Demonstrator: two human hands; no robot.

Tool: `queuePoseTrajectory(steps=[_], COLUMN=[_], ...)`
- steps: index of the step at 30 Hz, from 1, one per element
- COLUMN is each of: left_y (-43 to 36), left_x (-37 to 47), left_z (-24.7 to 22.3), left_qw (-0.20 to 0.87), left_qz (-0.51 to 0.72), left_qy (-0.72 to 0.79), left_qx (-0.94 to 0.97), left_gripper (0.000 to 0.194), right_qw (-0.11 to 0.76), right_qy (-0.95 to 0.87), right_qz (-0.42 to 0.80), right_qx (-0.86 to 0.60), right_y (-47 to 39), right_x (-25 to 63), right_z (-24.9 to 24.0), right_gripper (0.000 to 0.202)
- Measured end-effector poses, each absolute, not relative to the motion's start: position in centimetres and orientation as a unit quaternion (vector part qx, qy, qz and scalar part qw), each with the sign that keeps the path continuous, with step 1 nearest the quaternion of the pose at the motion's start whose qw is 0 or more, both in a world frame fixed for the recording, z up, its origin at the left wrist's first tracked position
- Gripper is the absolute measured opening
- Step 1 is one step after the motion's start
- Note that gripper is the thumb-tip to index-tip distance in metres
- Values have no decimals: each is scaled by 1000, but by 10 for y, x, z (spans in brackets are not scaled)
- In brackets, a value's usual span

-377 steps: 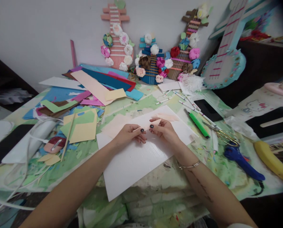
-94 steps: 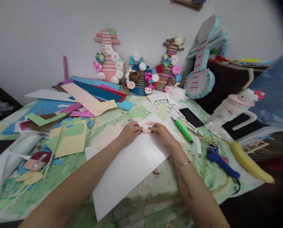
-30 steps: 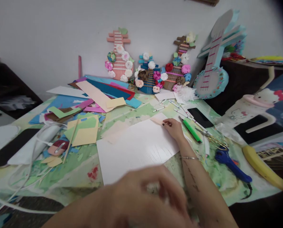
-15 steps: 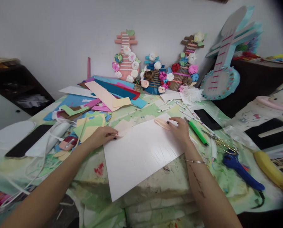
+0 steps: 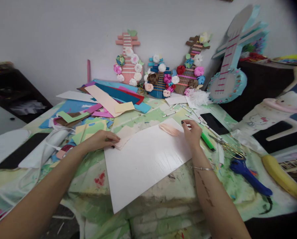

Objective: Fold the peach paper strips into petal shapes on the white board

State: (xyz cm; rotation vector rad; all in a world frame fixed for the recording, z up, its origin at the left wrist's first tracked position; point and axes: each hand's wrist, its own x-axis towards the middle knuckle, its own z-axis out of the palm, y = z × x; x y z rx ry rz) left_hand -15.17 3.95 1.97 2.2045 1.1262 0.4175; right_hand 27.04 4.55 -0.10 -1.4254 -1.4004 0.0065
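Observation:
A white board lies tilted on the paint-stained tablecloth in front of me. At its left corner my left hand pinches a pale pink paper piece. A folded peach paper piece rests near the board's upper right edge. Just right of it, my right hand is raised with thumb and forefinger pressed together; anything between them is too small to make out. A green cutter lies to the right of that hand, with scissors beyond it.
Coloured paper strips are piled at the back left. Decorated paper instruments lean on the wall. A phone and white cables lie left; a blue glue gun, a banana and a cup stand or lie right.
My right hand has let go of the folded peach paper and moved slightly right of it. My left hand stays at the pink paper. The whole view has shifted a little.

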Motion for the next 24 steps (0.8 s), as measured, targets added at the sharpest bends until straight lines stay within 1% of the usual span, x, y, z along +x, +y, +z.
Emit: queuePoseTrajectory(steps=[5,10,14,16,18,19,21,22,23,24], left_y=[42,38,30,23,15,11,5,2,1,0], left_x=[-148,-142,-125,-105,-79,-64,-36,-24,-14,-7], left_z=[22,29,36,37,35,32,24,20,16,12], left_qw=[262,240,172,117,65,37,-15,-37,-49,-56], left_qz=[128,125,182,230,275,287,284,271,254,246], left_qy=[399,437,482,463,417,394,345,319,297,291], left_qx=[869,858,839,848,864,872,894,907,919,923], left_gripper=[20,20,21,19,17,17,19,21,23,24], right_qw=[540,540,542,541,511,483,425,395,372,354], right_qy=[-590,-593,-613,-666,-728,-761,-808,-826,-838,-842], right_qz=[7,8,14,52,111,143,190,204,216,228], right_qx=[-600,-598,-574,-512,-444,-409,-362,-346,-337,-338], right_y=[44,44,38,31,23,19,11,8,6,5], right_x=[268,268,259,246,229,219,202,195,190,187], right_z=[-1,0,6,11,14,15,15,14,13,11], right_gripper=[23,24,19,17,22,30,45,48,48,43])
